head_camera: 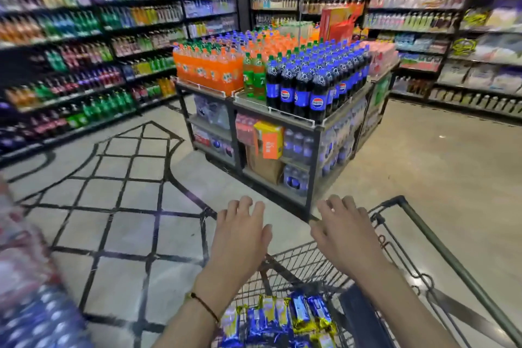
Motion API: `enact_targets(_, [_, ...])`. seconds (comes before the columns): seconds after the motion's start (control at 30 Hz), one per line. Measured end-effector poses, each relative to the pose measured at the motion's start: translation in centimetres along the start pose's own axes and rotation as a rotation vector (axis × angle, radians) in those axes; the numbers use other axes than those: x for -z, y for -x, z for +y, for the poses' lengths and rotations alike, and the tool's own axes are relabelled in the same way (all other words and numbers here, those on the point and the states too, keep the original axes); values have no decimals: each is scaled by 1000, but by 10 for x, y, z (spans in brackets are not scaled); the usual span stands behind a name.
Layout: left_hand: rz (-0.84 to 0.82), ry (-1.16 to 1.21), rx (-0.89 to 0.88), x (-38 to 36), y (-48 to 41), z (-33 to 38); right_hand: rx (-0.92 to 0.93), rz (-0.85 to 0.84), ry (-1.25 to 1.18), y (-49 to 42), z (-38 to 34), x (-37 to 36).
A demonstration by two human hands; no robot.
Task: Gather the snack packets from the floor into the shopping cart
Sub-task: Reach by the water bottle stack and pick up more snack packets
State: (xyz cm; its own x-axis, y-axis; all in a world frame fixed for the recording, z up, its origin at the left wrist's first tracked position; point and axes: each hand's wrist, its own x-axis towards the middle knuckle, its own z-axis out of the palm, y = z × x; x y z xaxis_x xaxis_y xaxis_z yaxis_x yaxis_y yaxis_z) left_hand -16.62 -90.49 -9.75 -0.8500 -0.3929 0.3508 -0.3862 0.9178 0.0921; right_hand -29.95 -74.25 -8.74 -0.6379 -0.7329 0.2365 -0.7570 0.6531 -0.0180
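A dark wire shopping cart [429,237] fills the lower right of the head view. Several blue and yellow snack packets [285,319] lie inside its basket. My left hand [240,237] hovers above the cart's left rim, fingers spread, holding nothing. My right hand [347,234] hovers over the basket a little to the right, also spread and empty. I see no snack packets on the visible floor.
A display island [310,124] stacked with orange, green and dark cola bottles stands just ahead of the cart. Drink shelves [84,51] line the left aisle, more shelves [452,37] the right. Packs of water bottles [34,291] sit blurred at lower left. The tiled floor [127,206] has black lines.
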Motion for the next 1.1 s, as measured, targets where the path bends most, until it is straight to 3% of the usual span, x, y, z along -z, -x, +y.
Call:
enact_targets(0.13, [51, -112, 97, 37, 25, -3, 137, 17, -46, -9, -26, 25])
enact_targets(0.37, [163, -311, 501, 91, 116, 1, 493, 75, -119, 11, -79, 39])
enact_targets(0.5, [137, -413, 689, 122, 193, 13, 670, 40, -216, 43, -130, 41])
enact_targets(0.7, [122, -516, 1018, 165, 321, 32, 1012, -20, -325, 126, -220, 59])
enact_targets(1.1, [206, -632, 1410, 239, 605, 114, 1513, -7, -464, 381, -375, 134])
